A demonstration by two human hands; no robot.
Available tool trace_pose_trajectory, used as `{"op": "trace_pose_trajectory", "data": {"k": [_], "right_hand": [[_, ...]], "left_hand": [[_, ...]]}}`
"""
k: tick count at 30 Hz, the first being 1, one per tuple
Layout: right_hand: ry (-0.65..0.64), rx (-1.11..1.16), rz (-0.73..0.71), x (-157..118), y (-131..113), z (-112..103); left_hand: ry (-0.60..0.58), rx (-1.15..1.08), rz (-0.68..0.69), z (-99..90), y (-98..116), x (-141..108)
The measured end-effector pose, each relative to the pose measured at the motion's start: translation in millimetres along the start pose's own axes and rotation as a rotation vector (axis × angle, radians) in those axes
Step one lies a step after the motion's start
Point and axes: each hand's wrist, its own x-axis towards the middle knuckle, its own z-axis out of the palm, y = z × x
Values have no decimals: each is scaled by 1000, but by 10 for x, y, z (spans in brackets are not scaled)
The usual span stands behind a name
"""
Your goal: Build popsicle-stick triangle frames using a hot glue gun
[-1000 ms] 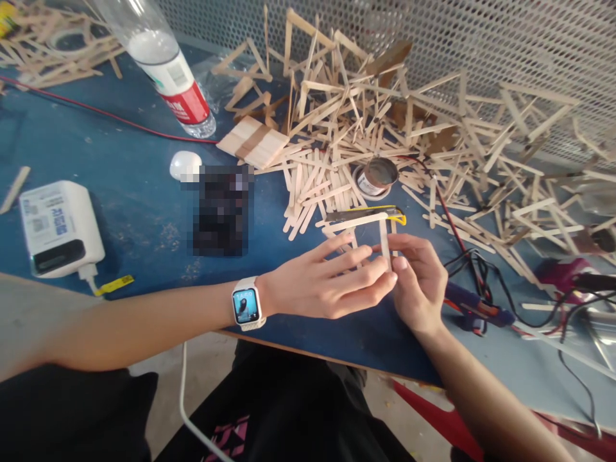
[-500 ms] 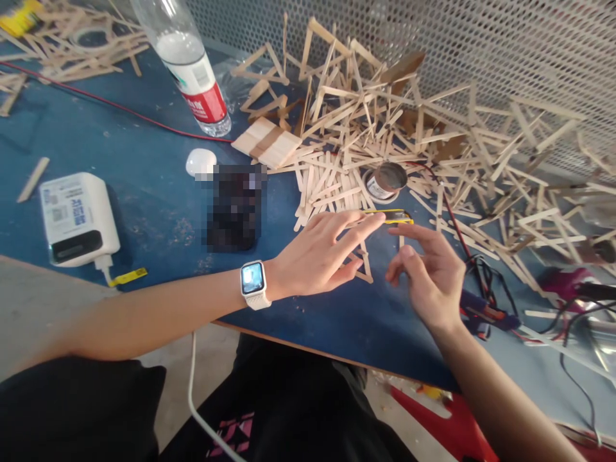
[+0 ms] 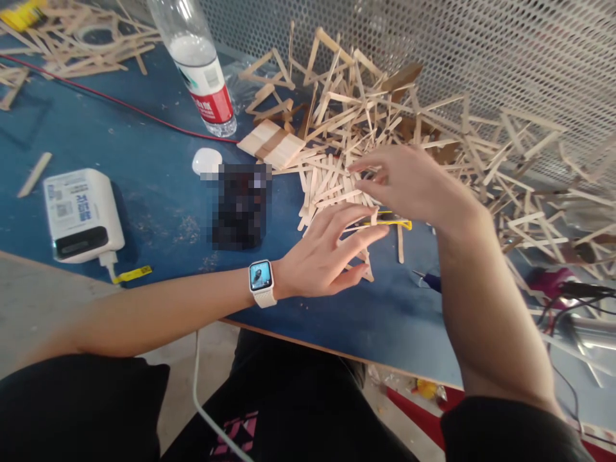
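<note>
My left hand [image 3: 325,250], with a white watch [image 3: 261,276] on its wrist, is low over the blue table, fingers spread over some joined wooden sticks [image 3: 366,264]. A short stick piece [image 3: 374,216] stands at its fingertips; whether they grip it I cannot tell. Just beyond lies a yellow-edged cutter [image 3: 404,224]. My right hand [image 3: 402,183] reaches over the loose stick pile [image 3: 327,183], its thumb and fingers apart, with nothing visible between them. It hides most of the small round tin. A blue glue gun [image 3: 430,280] shows partly behind my right forearm.
A plastic bottle [image 3: 206,83], a bundle of sticks [image 3: 271,142], a white case [image 3: 206,162] and a blurred dark object [image 3: 240,205] lie behind my left hand. A white device [image 3: 83,215] sits at left. Tangled sticks [image 3: 462,147] line the mesh panel [image 3: 529,51]. Cables run at right.
My right hand has moved up and left from beside the left fingertips to over the stick pile, covering the tin. The left hand has stayed nearly in place.
</note>
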Motion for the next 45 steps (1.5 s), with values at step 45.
{"op": "trace_pose_trajectory", "data": {"k": [45], "right_hand": [[431, 222, 135, 333, -30, -341]], "left_hand": [[-400, 14, -368, -1568, -888, 1218]]}}
